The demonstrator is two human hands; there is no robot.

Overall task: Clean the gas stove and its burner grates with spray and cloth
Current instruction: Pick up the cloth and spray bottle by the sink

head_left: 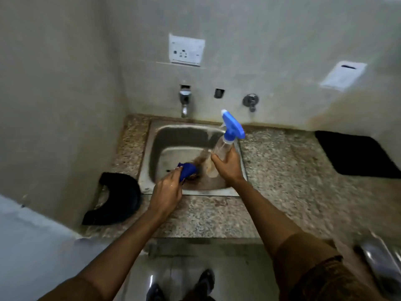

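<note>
We are holding the blue cloth (187, 170) bunched over the sink (152, 153) basin, left hand (168, 190) grip clamped on it, and the spray bottle (225, 144) upright, right hand (227, 166) wrapped round its body. We are judging it best to aim the nozzle down at the cloth, keeping mist off the worktop (271, 170).

blue cloth (187, 170) bunched; clear spray bottle (219, 153) tilted.

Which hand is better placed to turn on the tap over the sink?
Left, probably. The left hand holds only a small blue cloth and sits nearer below the tap; the right hand is wrapped around the spray bottle.
</note>
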